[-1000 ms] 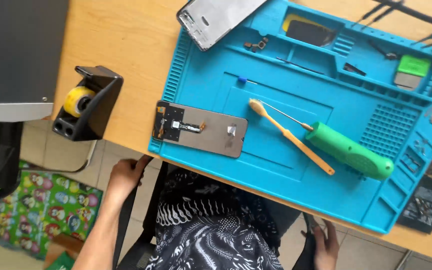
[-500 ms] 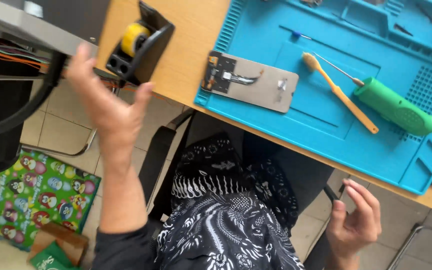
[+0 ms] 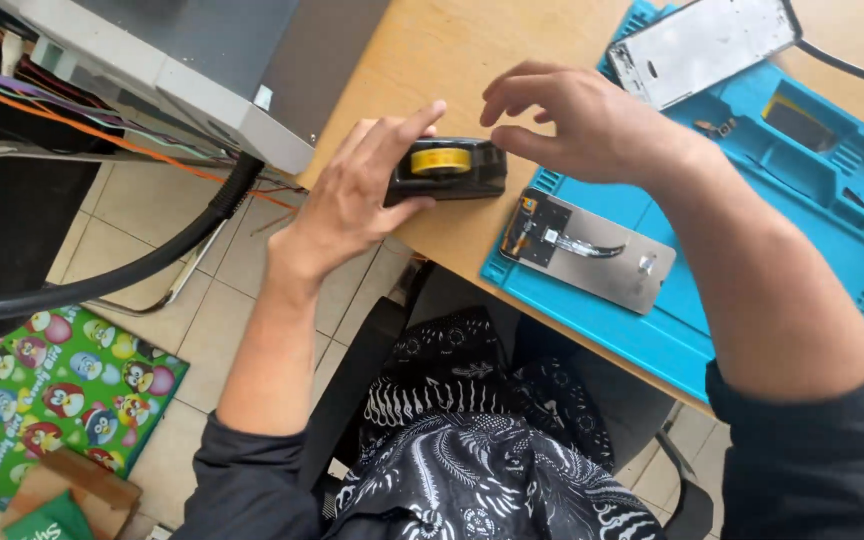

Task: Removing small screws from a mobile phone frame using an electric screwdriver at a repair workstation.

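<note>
A black tape dispenser point(image 3: 457, 172) with a yellow roll sits at the near edge of the wooden table point(image 3: 452, 60). My left hand point(image 3: 357, 195) grips its left end, thumb under and fingers over the top. My right hand point(image 3: 592, 125) hovers just right of the dispenser, fingers apart and curled toward the roll, holding nothing that I can see. Below the right hand a grey phone panel point(image 3: 587, 250) with a small ribbon cable lies on the blue work mat point(image 3: 752, 230).
A white phone frame point(image 3: 702, 45) lies at the mat's far edge beside a black cable. A grey machine point(image 3: 212, 70) with wires and a black hose stands at left. On the tiled floor are a colourful cartoon mat point(image 3: 52, 390) and a cardboard box.
My left hand rose from beside the chair and took hold of the tape dispenser. My right hand came up from my lap to the dispenser. The view shifted left.
</note>
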